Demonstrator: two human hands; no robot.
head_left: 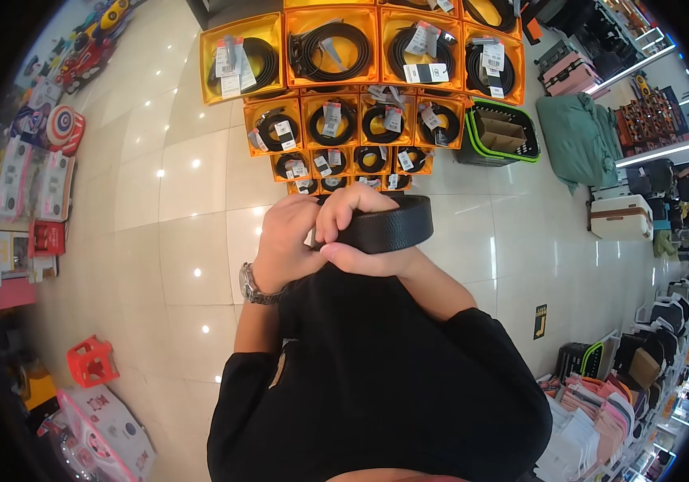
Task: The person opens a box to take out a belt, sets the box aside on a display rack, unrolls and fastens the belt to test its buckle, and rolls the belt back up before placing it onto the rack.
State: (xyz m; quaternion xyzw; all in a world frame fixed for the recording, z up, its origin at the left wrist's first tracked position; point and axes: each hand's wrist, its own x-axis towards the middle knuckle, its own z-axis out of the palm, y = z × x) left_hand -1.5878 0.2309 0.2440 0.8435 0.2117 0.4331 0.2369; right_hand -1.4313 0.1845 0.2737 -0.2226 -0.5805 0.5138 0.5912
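Centrally in the head view, a coiled black belt (399, 228) is held in front of the black shirt (393, 377), gripped by the right hand (360, 229) with the thumb below and the fingers curled over. The left hand (284, 233), with a watch (254, 284) worn on its wrist, is curled against the right fingertips; what is pinched there cannot be told. Beyond, tagged belts (299, 58) are displayed in orange boxes (209, 88), with a green-rimmed basket (473, 147) placed beside them.

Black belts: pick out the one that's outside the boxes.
The coiled belt gripped in the right hand, with the left hand beside it; the other visible belts lie in orange boxes.
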